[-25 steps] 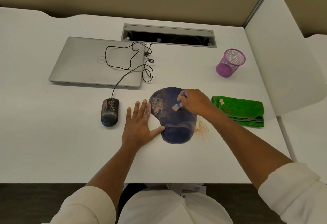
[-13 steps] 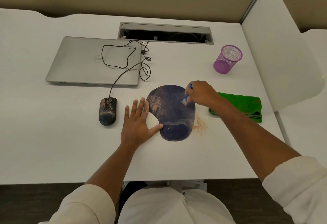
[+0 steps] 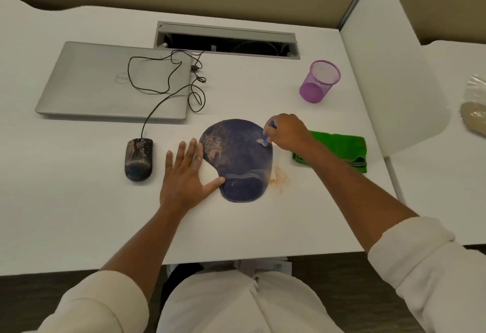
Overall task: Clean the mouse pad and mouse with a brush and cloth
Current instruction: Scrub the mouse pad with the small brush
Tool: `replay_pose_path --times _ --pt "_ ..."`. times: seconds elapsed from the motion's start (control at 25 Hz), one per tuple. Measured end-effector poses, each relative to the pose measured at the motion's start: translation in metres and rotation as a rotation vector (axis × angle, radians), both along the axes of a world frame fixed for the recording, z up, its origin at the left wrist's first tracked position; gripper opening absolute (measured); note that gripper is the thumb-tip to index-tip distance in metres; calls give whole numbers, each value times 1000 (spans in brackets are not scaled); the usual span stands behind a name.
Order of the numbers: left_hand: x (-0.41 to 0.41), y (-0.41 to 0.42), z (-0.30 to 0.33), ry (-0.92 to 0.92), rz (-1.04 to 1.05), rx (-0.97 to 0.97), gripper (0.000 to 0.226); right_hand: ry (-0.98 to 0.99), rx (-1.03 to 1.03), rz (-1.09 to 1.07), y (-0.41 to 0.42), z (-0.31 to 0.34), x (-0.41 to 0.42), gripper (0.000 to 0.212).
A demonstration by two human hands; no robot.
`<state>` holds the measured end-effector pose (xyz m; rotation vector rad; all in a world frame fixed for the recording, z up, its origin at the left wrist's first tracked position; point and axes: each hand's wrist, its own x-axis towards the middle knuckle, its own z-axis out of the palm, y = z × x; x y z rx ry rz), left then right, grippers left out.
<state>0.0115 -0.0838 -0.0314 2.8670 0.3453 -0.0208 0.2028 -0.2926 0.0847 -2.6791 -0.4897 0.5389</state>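
A dark blue mouse pad (image 3: 236, 159) with a wrist rest lies in the middle of the white desk, with orange-brown dust on its left part. My right hand (image 3: 288, 132) grips a small blue brush (image 3: 267, 138) whose bristles touch the pad's right edge. My left hand (image 3: 188, 177) lies flat on the desk with fingers spread, its thumb against the pad's left side. A dusty black wired mouse (image 3: 138, 159) sits left of that hand. A folded green cloth (image 3: 339, 149) lies right of the pad, partly hidden by my right forearm.
Orange dust (image 3: 278, 178) is scattered on the desk by the pad's lower right. A shut silver laptop (image 3: 115, 82) with the mouse cable on it lies at the back left. A purple mesh cup (image 3: 319, 81) stands at the back right, a cable slot (image 3: 226, 40) behind.
My right hand has moved the brush from the pad's middle to its right edge. My left hand has stayed flat beside the pad.
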Motion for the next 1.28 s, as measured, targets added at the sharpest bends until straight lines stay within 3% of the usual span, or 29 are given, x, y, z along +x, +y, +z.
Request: replay_pose_path --times 0.12,0.32,0.52,0.64,0.8,0.96,1.16,1.28 --pt "-1 1 0 22 -1 -6 109 134 -112 70 -15 -6 -13 20" --pt "-1 1 1 22 0 -2 110 -33 133 -114 -28 -11 -18 22" --pt "0 1 1 7 1 6 110 104 61 47 -45 -17 -53 22" --pt "-1 0 0 10 0 13 110 28 152 -22 -43 -18 -49 23" --pt "0 0 3 26 5 7 111 124 50 38 -48 -19 -55 22" --pt "-1 -1 3 33 8 7 112 55 159 -9 -41 -12 -53 23" --pt "0 -1 3 15 9 -5 112 166 17 7 -46 -13 -52 21" --pt "-1 -1 2 7 6 -12 112 110 137 -40 -47 -13 -50 22"
